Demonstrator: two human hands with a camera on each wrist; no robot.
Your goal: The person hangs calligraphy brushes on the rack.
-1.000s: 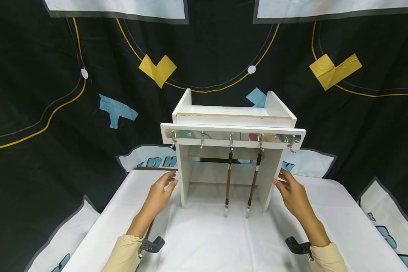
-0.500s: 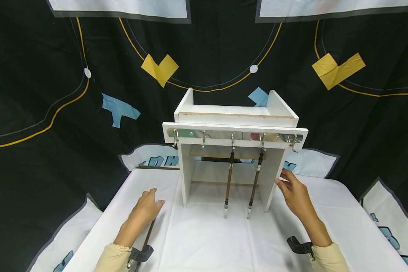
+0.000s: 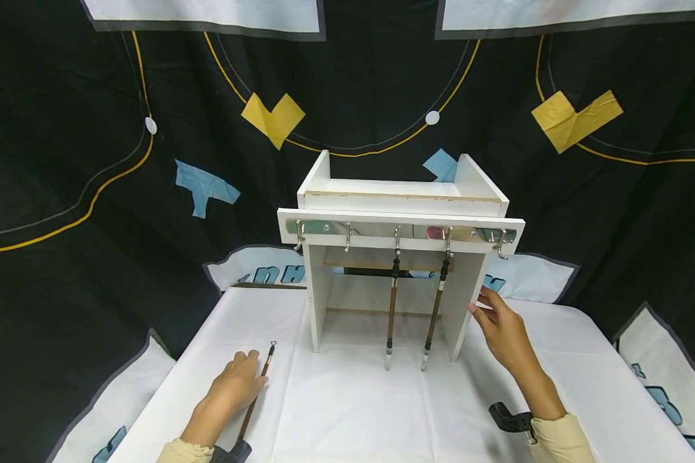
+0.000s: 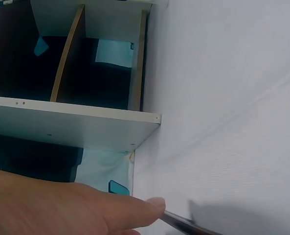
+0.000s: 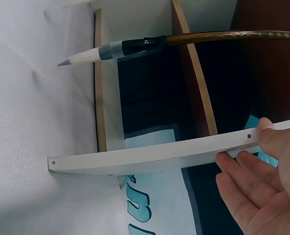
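A white shelf unit [image 3: 402, 206] with a row of metal hooks stands on the table. Two calligraphy brushes, the left one [image 3: 391, 302] and the right one [image 3: 436, 315], hang tip down from its hooks. My right hand [image 3: 500, 331] holds the right side panel [image 5: 149, 152], thumb at its front edge and fingers against its outer face. Another brush [image 3: 250, 411], brown-handled with a small loop at its far end, lies on the table at the left. Beside it is my left hand [image 3: 231, 386], its thumb [image 4: 152, 205] right at the brush handle and its other fingertips left of it.
White cloth covers the table [image 3: 347, 418]. Behind it hangs a black backdrop [image 3: 370, 83] with yellow and blue tape. The inner shelf board [image 5: 198, 88] crosses the unit's inside. Dark straps [image 3: 509, 418] sit at my wrists.
My left hand has left the shelf unit's left side and moved down and left to the lying brush. My right hand stays at the right panel.
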